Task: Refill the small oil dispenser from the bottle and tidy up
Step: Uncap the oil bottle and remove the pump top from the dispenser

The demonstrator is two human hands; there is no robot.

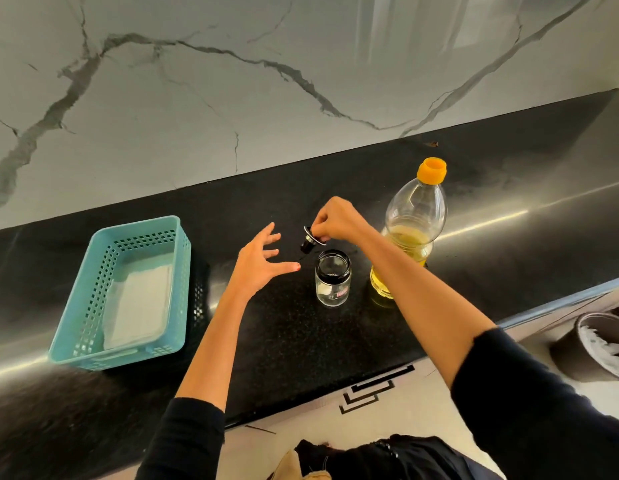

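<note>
A small clear glass oil dispenser (333, 278) stands uncapped on the black counter, its black-rimmed mouth showing. My right hand (337, 220) holds the dispenser's black and silver pourer cap (311, 240) tilted in the air, just above and left of the dispenser mouth. My left hand (263, 259) hovers with fingers spread to the left of the dispenser, touching nothing. A tall clear oil bottle (410, 230) with an orange cap stands upright to the right of the dispenser, about half full of yellow oil, partly behind my right forearm.
A teal perforated plastic basket (93, 271) with a folded white cloth (142, 306) inside sits at the left of the counter. A marble wall backs the counter. Below the counter's front edge at right stands a dark bin (578, 355) with white paper in it.
</note>
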